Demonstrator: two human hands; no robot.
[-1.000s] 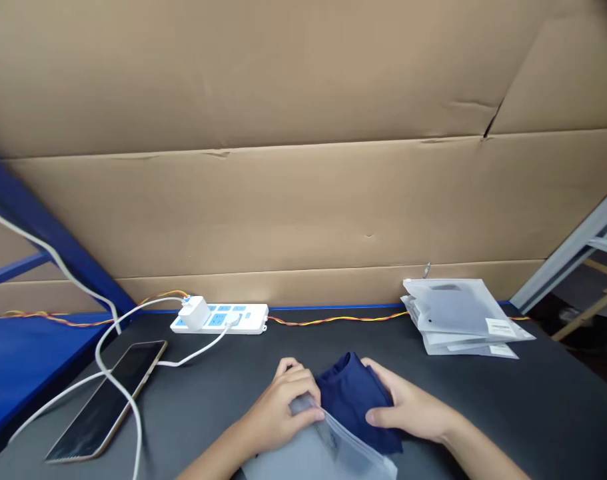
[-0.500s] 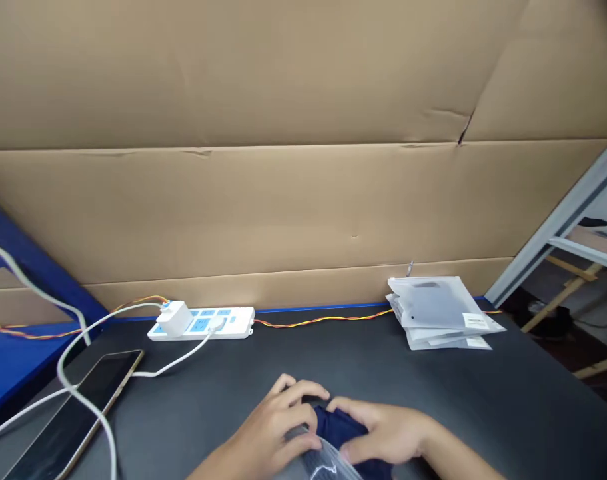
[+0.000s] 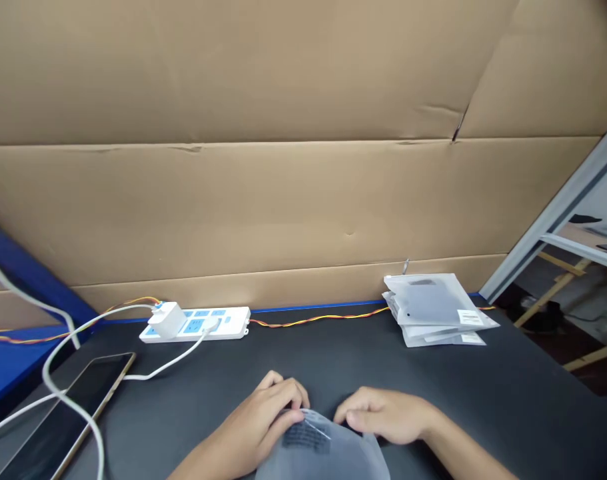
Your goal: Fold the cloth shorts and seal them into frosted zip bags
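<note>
Low in the middle of the view lies a frosted plastic bag point(image 3: 328, 457) with a dark printed block near its top edge. My left hand point(image 3: 268, 417) pinches the bag's upper left edge between thumb and fingers. At the upper right of the same edge, my right hand point(image 3: 388, 413) is closed with fingers curled and thumb against them, gripping the bag's rim. Its fingertips are partly hidden. Whatever lies inside the bag shows only as a greyish shade through the plastic, and the bag's lower part runs out of the frame.
A stack of similar frosted bags point(image 3: 438, 310) with white labels lies at the back right. At the back left is a white power strip point(image 3: 198, 325) with a plugged-in adapter. A phone point(image 3: 78, 413) and looping white cable point(image 3: 80, 403) lie left. A cardboard wall point(image 3: 303, 207) stands behind.
The dark blue cloth seen between my hands is no longer plainly visible. The bag now lies spread flatter between them, and my hands have moved slightly apart. The view has shifted a little.
</note>
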